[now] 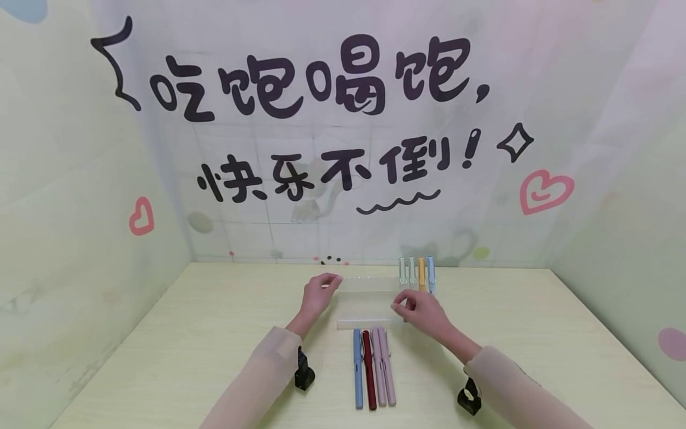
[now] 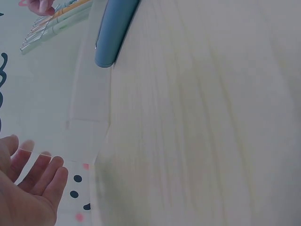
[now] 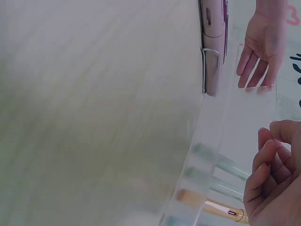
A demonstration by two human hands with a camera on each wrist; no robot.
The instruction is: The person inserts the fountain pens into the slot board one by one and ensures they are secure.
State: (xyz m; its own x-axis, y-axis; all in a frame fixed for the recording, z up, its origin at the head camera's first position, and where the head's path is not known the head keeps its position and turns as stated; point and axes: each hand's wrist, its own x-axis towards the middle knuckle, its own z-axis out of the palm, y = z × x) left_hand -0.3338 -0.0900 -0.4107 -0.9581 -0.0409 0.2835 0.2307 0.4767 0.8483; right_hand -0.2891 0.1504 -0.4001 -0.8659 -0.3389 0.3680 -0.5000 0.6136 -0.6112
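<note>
A clear plastic pen stand [image 1: 364, 305] sits at the back of the table. My left hand [image 1: 320, 293] holds its left edge between thumb and fingers; in the left wrist view, fingertips [image 2: 28, 146] show through the plastic. My right hand [image 1: 426, 311] is over the stand's right part, fingers curled and thumb against the index finger [image 3: 267, 153], with nothing seen between them. Two pale green pens [image 1: 402, 271], a yellow pen [image 1: 421, 273] and a light blue pen [image 1: 431, 274] lean in the stand's right side, partly hidden by that hand.
On the table in front of the stand lie a blue pen [image 1: 358, 369], a dark red pen [image 1: 369, 369] and two lilac pens [image 1: 381, 369], side by side. Behind the wooden-look table [image 1: 214, 333] rises a printed backdrop [image 1: 300, 238], with side walls left and right.
</note>
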